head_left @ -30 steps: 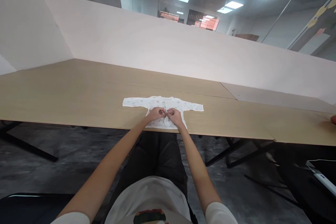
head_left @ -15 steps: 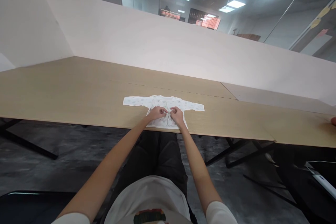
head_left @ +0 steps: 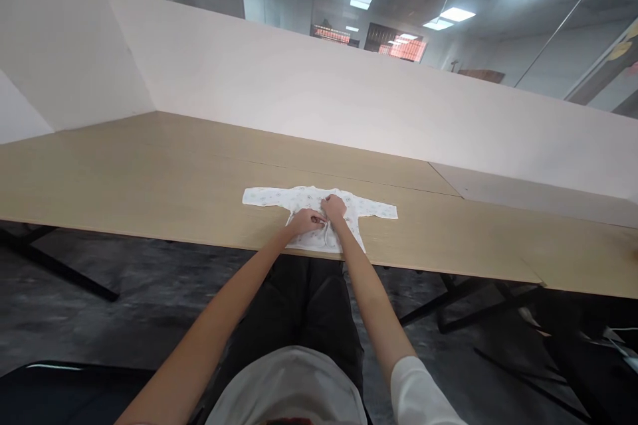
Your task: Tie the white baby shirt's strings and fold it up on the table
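A small white baby shirt [head_left: 304,196] with a fine print lies flat on the table, its sleeves spread out to both sides. Its front opening runs down the middle, and the hem sits close to the table's near edge. With fingers curled in a pinch, my left hand [head_left: 306,220] holds the cloth beside the opening on the lower front. Higher up the opening, my right hand [head_left: 334,206] is closed on the shirt just below the neckline. The fingertips partly hide what they pinch, and no fastening can be made out.
The long wooden table [head_left: 164,179] runs along a white half wall [head_left: 299,86] with glass above it. Below the near edge are black table legs [head_left: 64,272]. A dark chair [head_left: 64,392] stands at lower left, and dark furniture [head_left: 573,358] at lower right.
My right hand has moved up the shirt's front toward the neckline. The left has shifted slightly toward the opening. The camera view has moved a little, and a hand at the far right has left view.
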`<action>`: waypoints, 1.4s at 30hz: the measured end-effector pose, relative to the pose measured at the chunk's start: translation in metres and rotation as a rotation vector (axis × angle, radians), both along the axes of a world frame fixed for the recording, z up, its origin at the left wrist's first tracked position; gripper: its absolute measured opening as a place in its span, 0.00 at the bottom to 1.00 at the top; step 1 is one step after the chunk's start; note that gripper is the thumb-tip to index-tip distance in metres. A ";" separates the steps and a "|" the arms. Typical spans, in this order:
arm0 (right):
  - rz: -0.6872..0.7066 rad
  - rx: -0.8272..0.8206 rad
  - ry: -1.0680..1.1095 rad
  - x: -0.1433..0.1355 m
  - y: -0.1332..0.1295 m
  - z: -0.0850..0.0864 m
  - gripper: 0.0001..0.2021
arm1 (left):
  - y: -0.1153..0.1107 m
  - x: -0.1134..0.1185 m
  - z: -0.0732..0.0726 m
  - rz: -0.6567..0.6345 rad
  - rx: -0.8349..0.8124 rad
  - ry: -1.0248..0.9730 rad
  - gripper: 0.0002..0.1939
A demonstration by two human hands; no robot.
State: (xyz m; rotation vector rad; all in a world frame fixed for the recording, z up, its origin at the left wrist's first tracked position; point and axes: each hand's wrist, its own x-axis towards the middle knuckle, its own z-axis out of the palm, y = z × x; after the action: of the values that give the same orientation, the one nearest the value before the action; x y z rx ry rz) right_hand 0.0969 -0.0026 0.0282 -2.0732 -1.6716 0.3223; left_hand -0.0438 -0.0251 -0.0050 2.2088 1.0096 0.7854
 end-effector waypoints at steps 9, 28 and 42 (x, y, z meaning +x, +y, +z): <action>0.010 0.164 0.137 0.019 0.000 -0.016 0.18 | 0.020 0.022 0.019 0.374 -0.035 0.020 0.15; 0.092 0.216 0.217 0.019 -0.001 -0.019 0.17 | 0.036 0.043 0.021 0.546 0.047 0.086 0.13; 0.122 0.250 0.320 0.019 -0.007 -0.015 0.15 | 0.036 0.040 0.019 0.519 0.020 -0.038 0.14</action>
State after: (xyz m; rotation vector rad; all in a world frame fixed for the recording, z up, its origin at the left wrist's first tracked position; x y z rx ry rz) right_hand 0.1156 -0.0097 0.0130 -1.6462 -1.5579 0.4348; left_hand -0.0042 0.0108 0.0143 1.9535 1.5903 1.0550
